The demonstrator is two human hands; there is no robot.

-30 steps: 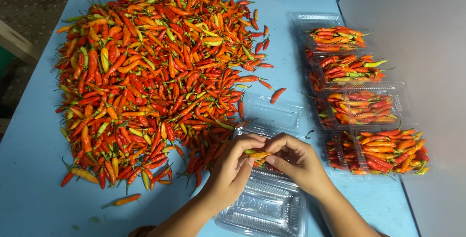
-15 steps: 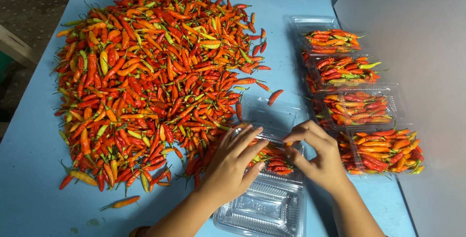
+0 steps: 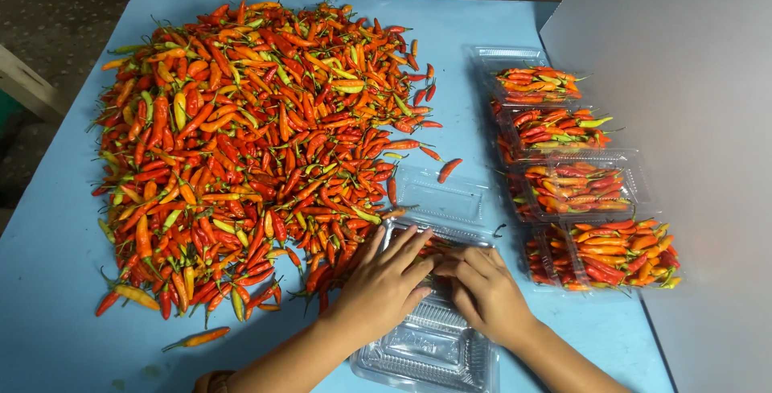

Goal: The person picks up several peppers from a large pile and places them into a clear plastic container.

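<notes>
Your left hand point(image 3: 384, 280) and right hand point(image 3: 485, 290) lie flat, fingers spread, pressing on the clear plastic clamshell point(image 3: 432, 337) at the blue table's point(image 3: 48, 312) near edge, beside the chilli pile point(image 3: 249, 144). Four filled clear packs point(image 3: 575, 176) line the right side.

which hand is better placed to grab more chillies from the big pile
Left, probably. The left hand rests on the clear tray right beside the chilli pile; the right hand lies farther from it.
</notes>
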